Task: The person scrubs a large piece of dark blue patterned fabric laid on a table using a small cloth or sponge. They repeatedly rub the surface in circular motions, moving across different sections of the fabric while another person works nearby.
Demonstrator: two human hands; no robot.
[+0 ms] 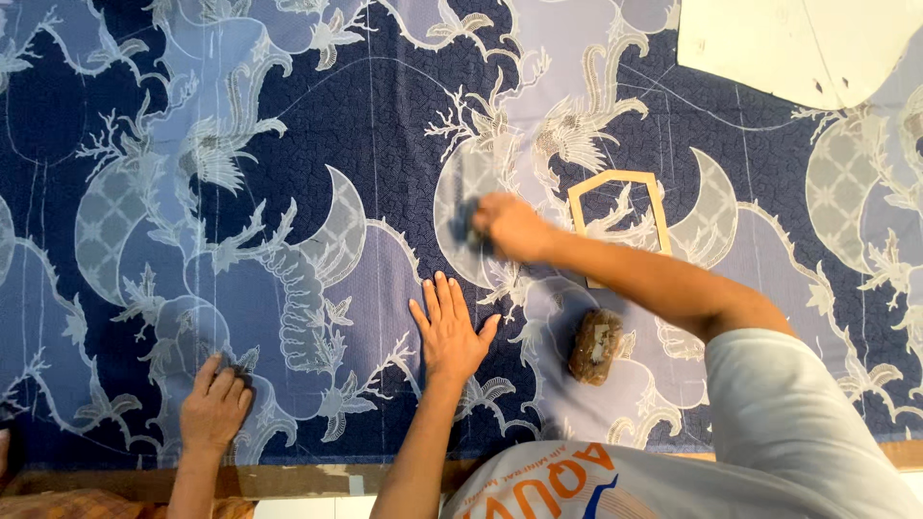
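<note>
While left hand (448, 332) lies flat, fingers spread, on the cloth (317, 144), right hand (508, 226) pinches a small dark blurred object against it.

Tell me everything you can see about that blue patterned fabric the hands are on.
The fabric is a large cloth spread flat, filling nearly the whole view. It is dark navy with pale blue and white birds, crescents and branching sprigs, plus thin pale drawn lines. The left hand presses flat on it; the blurred right hand touches it. Another person's hand, a tan frame, a brown lump and a cream sheet rest on it.
</note>
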